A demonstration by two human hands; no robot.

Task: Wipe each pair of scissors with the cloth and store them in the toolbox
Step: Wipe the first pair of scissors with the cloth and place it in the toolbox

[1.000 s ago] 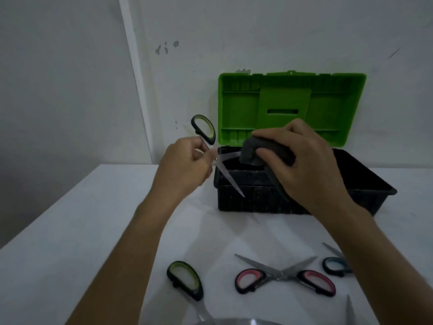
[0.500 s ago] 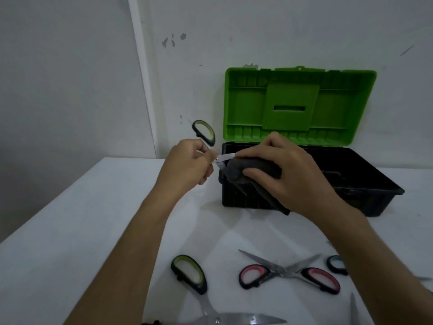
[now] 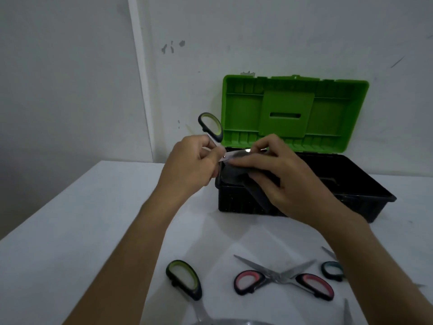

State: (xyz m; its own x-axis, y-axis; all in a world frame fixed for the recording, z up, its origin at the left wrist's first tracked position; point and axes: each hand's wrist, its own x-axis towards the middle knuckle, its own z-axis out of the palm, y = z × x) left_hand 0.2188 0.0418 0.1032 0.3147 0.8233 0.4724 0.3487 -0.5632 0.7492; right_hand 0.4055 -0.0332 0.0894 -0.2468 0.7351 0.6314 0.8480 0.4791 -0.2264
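My left hand (image 3: 192, 160) grips a pair of green-handled scissors (image 3: 210, 125) near the pivot, one handle loop pointing up, the blades spread open. My right hand (image 3: 281, 174) holds a dark grey cloth (image 3: 248, 181) folded round one blade close to the pivot. Both hands hover over the left end of the black toolbox (image 3: 365, 191), whose green lid (image 3: 293, 113) stands open against the wall. On the table in front lie green-handled scissors (image 3: 185, 280), red-handled scissors (image 3: 281, 277) spread open, and teal-handled scissors (image 3: 331, 269) partly hidden by my right forearm.
The white table (image 3: 82, 219) meets a white wall behind the toolbox. A further blade tip (image 3: 346, 311) shows at the bottom right edge of the view.
My right hand slid the cloth along the blade toward the pivot, ending close to my left hand. The scissors stayed in my left hand.
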